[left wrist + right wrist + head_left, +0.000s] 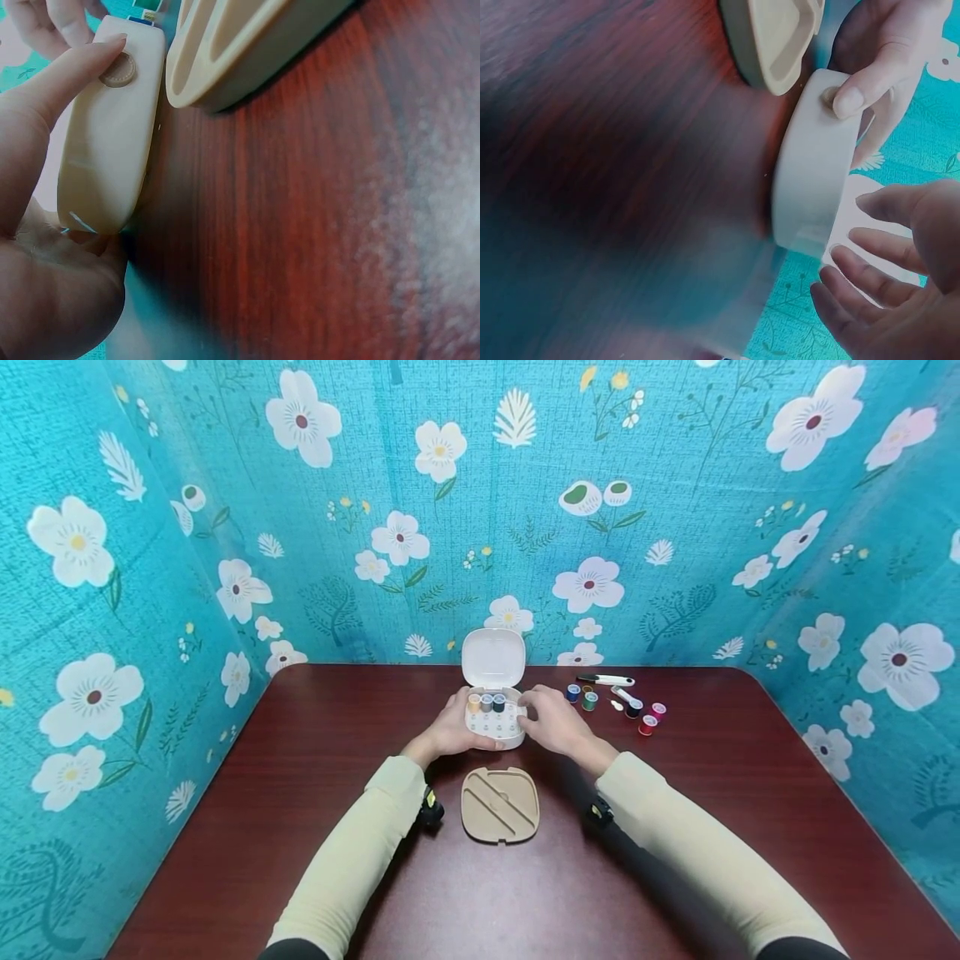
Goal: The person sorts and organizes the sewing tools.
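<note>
A white sewing box (512, 742) stands on the table with its lid (493, 658) raised. Along the back row of its pegs sit an orange-yellow thread spool (474, 704), a grey one (487, 703) and a dark one (498, 704). My left hand (452, 728) grips the box at its left side; in the left wrist view its thumb (82, 71) lies by the round button (118, 70) on the front. At the box's right edge is my right hand (557, 720). The right wrist view shows its fingers (877, 281) spread and loosely bent, holding nothing.
A tan tray (501, 827) with grooves lies in front of the box. To the right are loose blue (573, 693), green (590, 701), dark (633, 709), red (647, 725) and pink (658, 712) spools, and a white-handled tool (611, 681). A flowered curtain (480, 527) hangs behind.
</note>
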Tool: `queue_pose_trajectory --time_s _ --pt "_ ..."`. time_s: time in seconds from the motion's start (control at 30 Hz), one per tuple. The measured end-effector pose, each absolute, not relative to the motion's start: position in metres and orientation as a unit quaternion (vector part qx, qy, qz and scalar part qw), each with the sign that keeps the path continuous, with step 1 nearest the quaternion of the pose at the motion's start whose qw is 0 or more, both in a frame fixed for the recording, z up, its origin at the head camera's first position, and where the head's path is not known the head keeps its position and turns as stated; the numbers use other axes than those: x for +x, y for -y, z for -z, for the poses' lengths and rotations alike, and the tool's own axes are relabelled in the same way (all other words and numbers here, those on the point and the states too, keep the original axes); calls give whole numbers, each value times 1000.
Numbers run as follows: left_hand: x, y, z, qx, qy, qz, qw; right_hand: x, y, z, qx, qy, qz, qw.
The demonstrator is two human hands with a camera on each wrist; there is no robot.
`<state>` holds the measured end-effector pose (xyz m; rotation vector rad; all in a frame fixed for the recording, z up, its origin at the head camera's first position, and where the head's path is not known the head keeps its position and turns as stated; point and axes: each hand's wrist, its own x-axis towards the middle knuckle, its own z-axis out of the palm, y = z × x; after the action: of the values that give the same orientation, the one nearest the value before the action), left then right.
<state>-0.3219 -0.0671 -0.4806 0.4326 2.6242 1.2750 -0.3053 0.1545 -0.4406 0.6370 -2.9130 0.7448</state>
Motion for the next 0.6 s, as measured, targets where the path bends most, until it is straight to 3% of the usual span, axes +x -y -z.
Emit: queue_pose_trajectory --time_s 0.6 --pt "-326 68 486 140 -886 -431 95 -300 -183 446 184 958 -218 23"
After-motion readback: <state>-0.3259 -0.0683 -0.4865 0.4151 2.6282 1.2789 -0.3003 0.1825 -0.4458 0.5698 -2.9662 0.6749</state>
